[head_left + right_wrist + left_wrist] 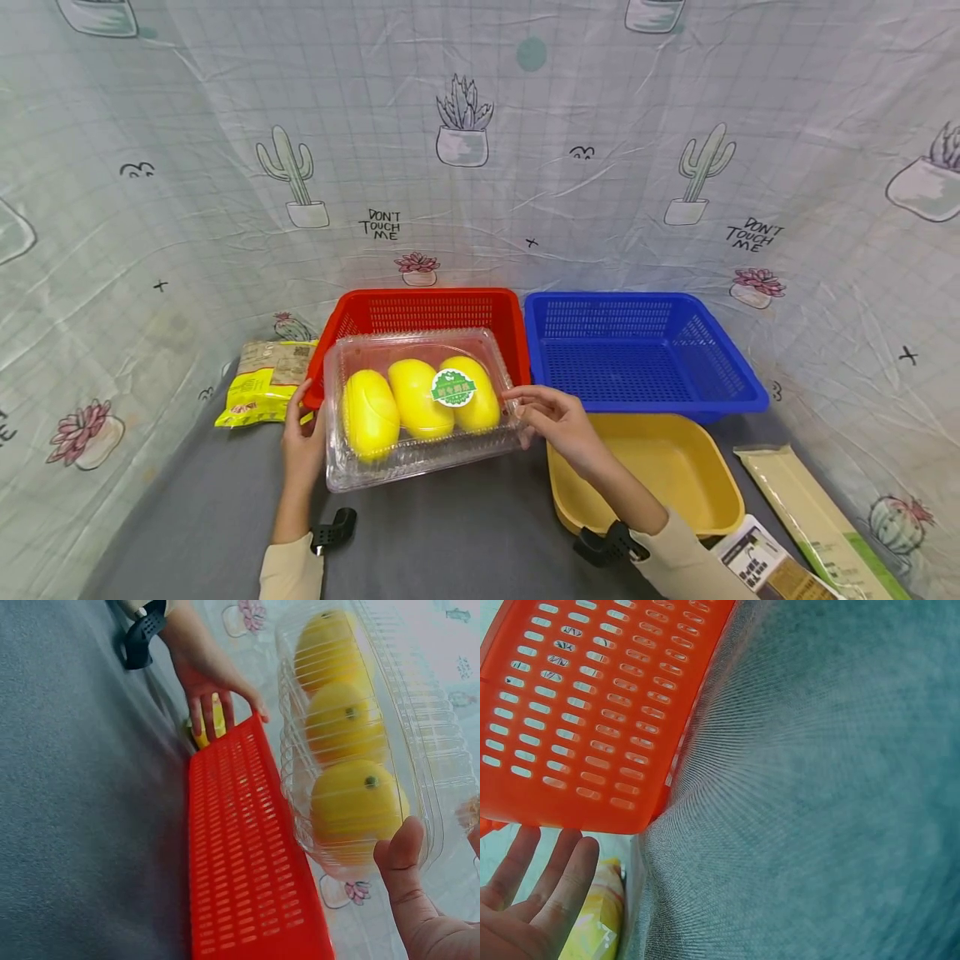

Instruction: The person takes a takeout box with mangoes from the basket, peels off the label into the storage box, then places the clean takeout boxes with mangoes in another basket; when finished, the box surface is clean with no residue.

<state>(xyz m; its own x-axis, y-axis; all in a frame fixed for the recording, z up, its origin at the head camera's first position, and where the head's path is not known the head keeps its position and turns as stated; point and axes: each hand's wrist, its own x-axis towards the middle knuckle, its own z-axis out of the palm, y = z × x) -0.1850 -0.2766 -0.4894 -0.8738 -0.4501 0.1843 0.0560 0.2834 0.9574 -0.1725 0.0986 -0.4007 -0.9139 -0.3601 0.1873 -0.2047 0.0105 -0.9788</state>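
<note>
My right hand point(558, 421) grips the right end of a clear plastic clamshell box point(420, 471), thumb on its edge in the right wrist view. Inside lie three yellow mangoes point(360, 799) under a green and white sticker. The box is tilted and held above the front of a red basket point(427, 296), hiding much of its inside. At the basket's left end is my left hand point(302, 442). Its thumb touches the rim's corner in the right wrist view. The left wrist view shows its fingers point(562, 889) straight, tips at the basket's edge.
A blue basket point(607, 354) stands to the right, behind a yellow tub point(645, 458). A yellow food packet point(258, 392) lies left of the red basket. Far right are a long pale packet point(810, 508) and a printed packet point(753, 554). A patterned cloth hangs behind.
</note>
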